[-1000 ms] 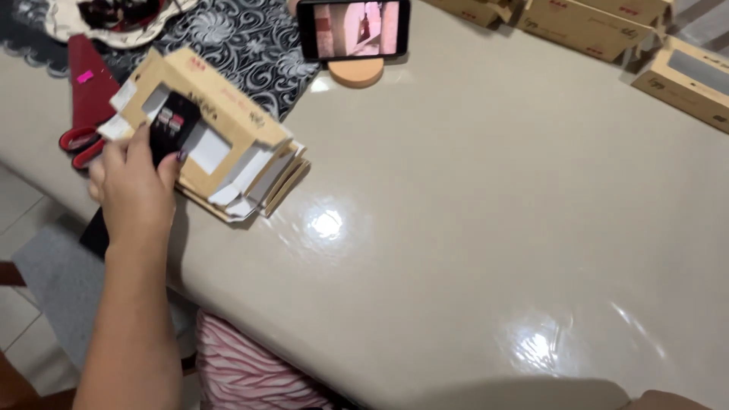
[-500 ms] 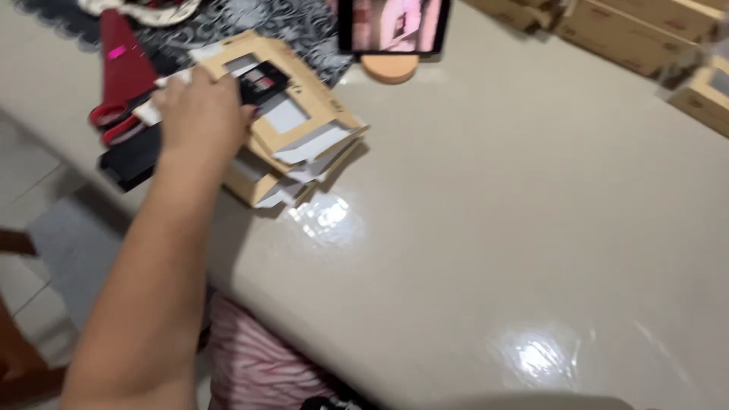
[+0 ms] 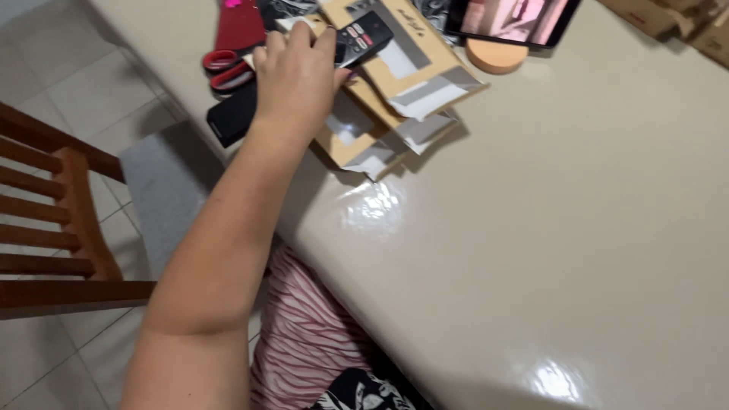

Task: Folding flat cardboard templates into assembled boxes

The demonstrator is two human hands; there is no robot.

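Black remote [image 3: 363,36] is pinched by left hand [image 3: 298,72] over cardboard stack [image 3: 395,91]; clean lift-out judged next.

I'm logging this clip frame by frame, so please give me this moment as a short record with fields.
left hand: left hand rests on a stack of flat brown cardboard trays, fingers at a black remote control
right hand: not in view
nearby: red-handled scissors, black rectangular case, round cork stand under a phone
surface: glossy beige table
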